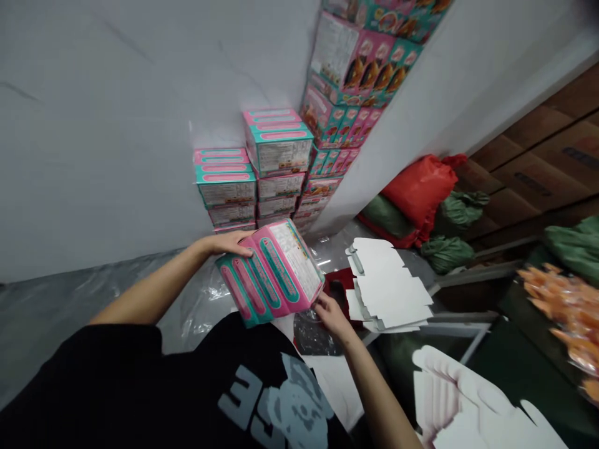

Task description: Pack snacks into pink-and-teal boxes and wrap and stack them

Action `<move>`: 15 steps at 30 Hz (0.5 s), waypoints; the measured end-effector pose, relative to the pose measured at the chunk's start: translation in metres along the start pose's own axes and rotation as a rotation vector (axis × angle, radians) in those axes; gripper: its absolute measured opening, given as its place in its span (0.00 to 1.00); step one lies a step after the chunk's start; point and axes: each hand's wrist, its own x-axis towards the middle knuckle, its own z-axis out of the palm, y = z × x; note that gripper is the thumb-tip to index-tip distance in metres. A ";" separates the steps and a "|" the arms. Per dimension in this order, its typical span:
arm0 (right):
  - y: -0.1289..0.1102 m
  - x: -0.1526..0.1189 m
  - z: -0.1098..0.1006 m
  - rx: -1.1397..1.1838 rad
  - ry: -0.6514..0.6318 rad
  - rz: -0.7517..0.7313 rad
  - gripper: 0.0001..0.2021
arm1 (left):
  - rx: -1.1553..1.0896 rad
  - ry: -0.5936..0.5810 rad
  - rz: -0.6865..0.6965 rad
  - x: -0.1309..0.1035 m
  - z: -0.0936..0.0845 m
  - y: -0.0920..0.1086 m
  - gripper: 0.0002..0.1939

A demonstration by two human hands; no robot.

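Observation:
In front of my chest I hold a block of slim pink and teal boxes (262, 274), tilted, with white printed panels facing away to the right. My left hand (234, 242) grips its far left edge, thumb lying on the top. At the near right corner my right hand (331, 316) clasps it from below, its fingers partly hidden under the block. Just beyond, similar blocks form a low stack (227, 187) and a slightly higher stack (281, 149) against the wall. A taller column of them (350, 62) rises in the corner.
Flattened white cartons (393, 287) lie to the right, with another white die-cut sheet (472, 405) nearer. Red (416, 193) and green sacks (449, 252) rest by the right wall. Brown cartons (538, 168) are stacked behind. Orange wrapped pieces (566, 312) lie at far right.

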 end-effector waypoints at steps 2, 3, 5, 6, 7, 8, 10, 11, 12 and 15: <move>0.007 0.004 -0.003 -0.089 -0.045 0.036 0.17 | -0.111 -0.117 -0.110 0.004 -0.012 0.002 0.32; 0.011 0.006 -0.005 -0.087 -0.016 0.068 0.19 | -0.139 -0.185 -0.123 0.008 -0.015 0.001 0.32; 0.017 0.010 -0.011 0.018 0.146 0.135 0.26 | -0.126 -0.283 -0.099 0.017 -0.012 0.000 0.34; 0.018 0.012 -0.013 0.100 0.232 0.164 0.29 | -0.085 -0.306 -0.077 0.022 -0.007 0.000 0.35; 0.018 0.013 -0.014 0.174 0.280 0.189 0.32 | -0.033 -0.314 -0.053 0.027 -0.001 0.001 0.36; 0.017 0.014 -0.014 0.221 0.274 0.208 0.34 | 0.020 -0.310 -0.026 0.031 0.006 0.002 0.36; 0.012 0.012 -0.006 0.226 0.120 0.227 0.36 | 0.084 -0.238 0.072 0.033 0.018 0.005 0.37; 0.010 0.009 0.000 0.205 0.021 0.225 0.36 | 0.090 -0.152 0.156 0.029 0.022 0.004 0.39; 0.010 0.006 0.008 0.188 -0.053 0.215 0.37 | 0.078 -0.032 0.257 0.022 0.023 0.000 0.41; 0.018 -0.003 0.027 0.220 -0.101 0.180 0.42 | -0.087 0.451 0.540 -0.020 0.020 -0.042 0.52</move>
